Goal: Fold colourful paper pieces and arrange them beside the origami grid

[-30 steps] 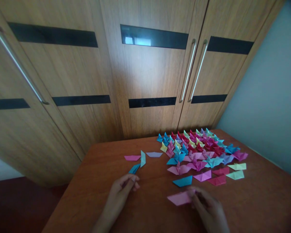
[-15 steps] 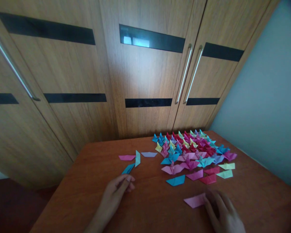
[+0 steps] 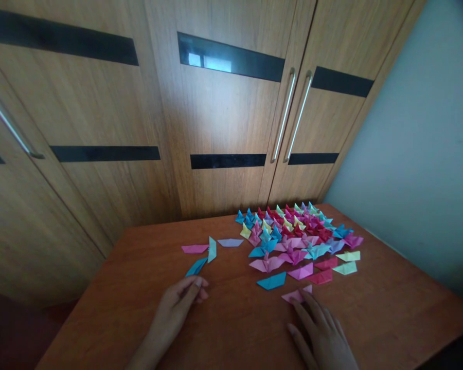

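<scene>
My right hand (image 3: 320, 329) lies low over the table with its fingers stretched out and apart. Its fingertips rest on a pink folded paper piece (image 3: 291, 296), which is partly covered by them. My left hand (image 3: 181, 303) is closed, thumb against the curled fingers, and nothing shows between them. Just beyond its knuckles lies a dark blue folded piece (image 3: 196, 266). Near that are a pale turquoise piece (image 3: 212, 250), a pink strip-like piece (image 3: 195, 248) and a lilac piece (image 3: 230, 242). A blue folded piece (image 3: 271, 281) sits beyond my right hand.
Rows of colourful origami cranes (image 3: 293, 226) cover the back right of the brown table (image 3: 146, 257). In front of them lie magenta (image 3: 301, 271), red (image 3: 321, 277) and pale green folded pieces (image 3: 345, 268). A wooden wardrobe (image 3: 224, 113) stands behind, a pale wall (image 3: 409, 154) at right.
My right hand has moved forward and left with the pink piece, now flatter on the table, and its fingers have opened from a pinch. My left hand stays beside the blue piece. The view has shifted slightly.
</scene>
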The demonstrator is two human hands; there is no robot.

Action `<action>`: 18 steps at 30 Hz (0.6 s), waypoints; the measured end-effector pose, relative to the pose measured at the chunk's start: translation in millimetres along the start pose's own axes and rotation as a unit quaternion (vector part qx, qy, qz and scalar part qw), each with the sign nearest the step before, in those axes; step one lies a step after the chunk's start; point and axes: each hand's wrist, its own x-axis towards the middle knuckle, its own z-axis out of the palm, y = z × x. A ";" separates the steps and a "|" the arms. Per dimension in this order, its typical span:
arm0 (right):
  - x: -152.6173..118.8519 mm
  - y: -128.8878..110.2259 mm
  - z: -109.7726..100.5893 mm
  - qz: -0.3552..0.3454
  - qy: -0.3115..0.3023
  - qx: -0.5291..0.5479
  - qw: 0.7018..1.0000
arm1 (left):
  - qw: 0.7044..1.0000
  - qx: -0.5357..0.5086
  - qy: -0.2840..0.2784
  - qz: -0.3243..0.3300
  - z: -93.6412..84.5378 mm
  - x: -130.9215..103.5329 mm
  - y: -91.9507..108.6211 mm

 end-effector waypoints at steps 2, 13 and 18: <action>5.7 -1.8 -2.1 0.007 -0.012 0.009 1.000 | 1.000 0.005 -0.001 0.000 0.4 -0.4 0.5; 19.1 -5.0 -3.1 0.011 -0.023 0.019 0.999 | 1.000 0.019 -0.009 0.009 0.4 2.2 -5.0; 19.9 -5.6 -4.9 0.018 -0.014 0.031 0.999 | 1.000 0.006 -0.012 0.007 1.5 1.7 -6.2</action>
